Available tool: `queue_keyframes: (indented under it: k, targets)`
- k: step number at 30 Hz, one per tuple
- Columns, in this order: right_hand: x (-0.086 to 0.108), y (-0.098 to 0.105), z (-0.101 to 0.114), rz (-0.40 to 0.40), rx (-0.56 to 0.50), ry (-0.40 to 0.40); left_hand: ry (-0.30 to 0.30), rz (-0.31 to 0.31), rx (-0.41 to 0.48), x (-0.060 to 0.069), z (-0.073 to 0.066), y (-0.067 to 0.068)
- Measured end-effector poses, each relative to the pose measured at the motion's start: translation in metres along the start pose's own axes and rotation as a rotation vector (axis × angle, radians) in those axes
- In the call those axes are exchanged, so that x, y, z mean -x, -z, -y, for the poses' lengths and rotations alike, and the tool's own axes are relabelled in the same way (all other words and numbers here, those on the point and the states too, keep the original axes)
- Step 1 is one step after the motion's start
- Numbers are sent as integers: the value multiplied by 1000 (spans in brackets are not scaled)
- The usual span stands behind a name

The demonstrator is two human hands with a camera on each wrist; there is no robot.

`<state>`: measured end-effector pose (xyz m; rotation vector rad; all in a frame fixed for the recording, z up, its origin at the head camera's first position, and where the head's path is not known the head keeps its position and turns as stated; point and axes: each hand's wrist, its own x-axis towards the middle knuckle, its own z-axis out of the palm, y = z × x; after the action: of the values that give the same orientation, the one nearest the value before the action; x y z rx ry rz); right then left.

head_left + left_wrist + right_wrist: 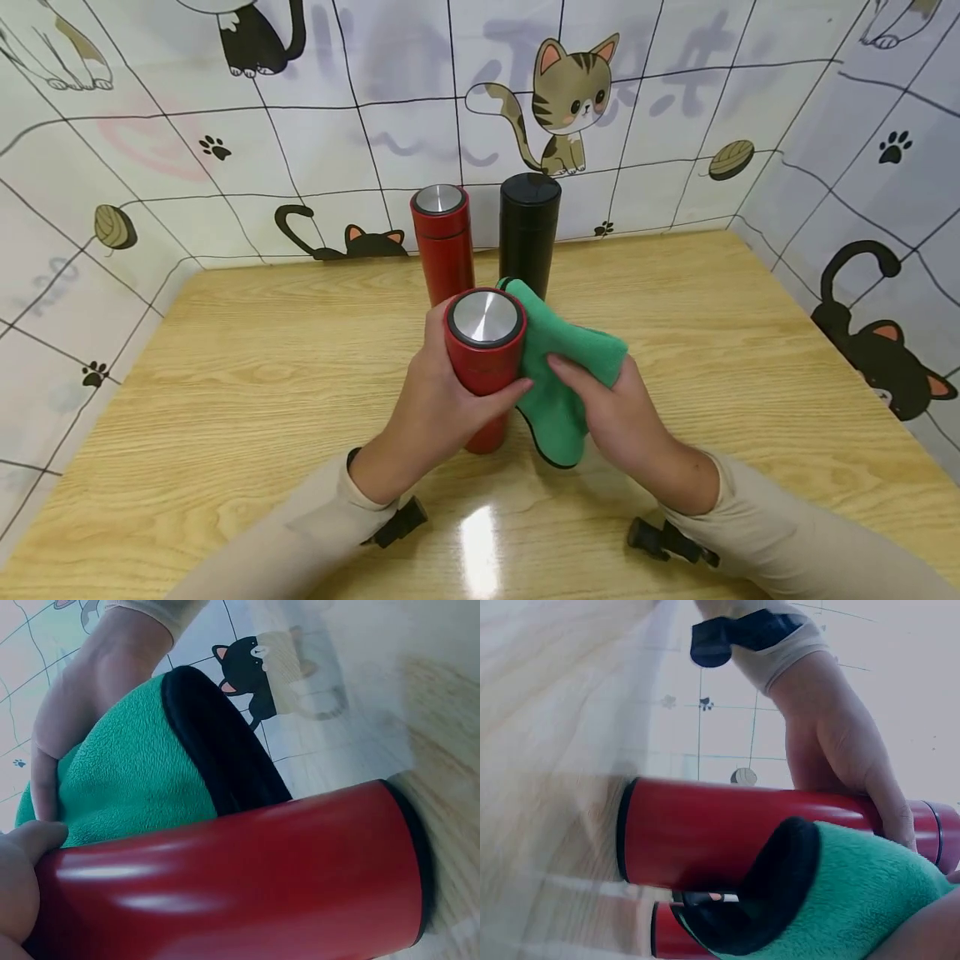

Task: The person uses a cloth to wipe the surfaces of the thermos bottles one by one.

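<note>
My left hand [438, 400] grips the upper part of a red bottle [487, 367] with a silver-topped lid, thumb across its front. The right hand [626, 417] holds a green cloth [553, 375] with a black edge against the bottle's right side, its thumb on the cloth. In the left wrist view the cloth [142, 765] lies along the red bottle [247, 877]. The right wrist view shows the left hand [840, 742] round the bottle [697, 832], and the cloth [870, 892] in front; most of the right hand's fingers are hidden.
Behind the held bottle, a second red bottle [444, 250] and a black bottle [528, 233] stand upright on the wooden table [300, 350]. A white sheet [405, 150] with cat drawings and a grid rises at the back and sides.
</note>
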<state>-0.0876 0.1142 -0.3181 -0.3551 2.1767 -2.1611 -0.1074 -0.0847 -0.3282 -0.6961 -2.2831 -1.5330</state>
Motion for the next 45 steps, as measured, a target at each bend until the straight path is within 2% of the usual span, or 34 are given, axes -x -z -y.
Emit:
queue_keyframes:
  k: [5, 7, 9, 12, 14, 17, 19, 22, 26, 29, 34, 39, 42, 45]
  targets:
    - [0, -1, -4, 86, -247, 28, -27, 14, -11, 0, 1, 1]
    - [-1, -1, -5, 139, -309, 80, -53, 23, -51, -1, -1, 4]
    - [-1, -1, -6, 179, -337, 139, -92, 26, -129, -1, -4, 7]
    - [0, -2, -6, 164, -272, 216, -151, 22, -287, -1, -8, 11]
    - [1, -3, -5, 103, -188, 250, -178, 14, -386, -1, -10, 13]
    - [2, -5, -4, 21, -84, 323, -183, 10, -488, -2, -14, 16]
    - [3, -5, -4, 1, -51, 403, -183, 12, -541, -2, -16, 16]
    - [0, -5, -5, 42, -7, 568, -190, 16, -612, -2, -18, 17]
    - [-4, -4, -8, 46, 195, 769, -206, 24, -681, -2, -20, 16]
    - [-6, -3, -9, 13, 364, 868, -211, 35, -715, -1, -19, 16]
    - [-6, -3, -10, 0, 483, 971, -206, 50, -747, -1, -17, 16]
    - [-6, -5, -10, 1, 506, 1053, -200, 58, -765, -1, -15, 15]
    - [-6, -6, -9, 5, 486, 1047, -204, 63, -768, 0, -15, 14]
    - [-6, -5, -7, 20, 427, 988, -215, 61, -765, 0, -16, 13]
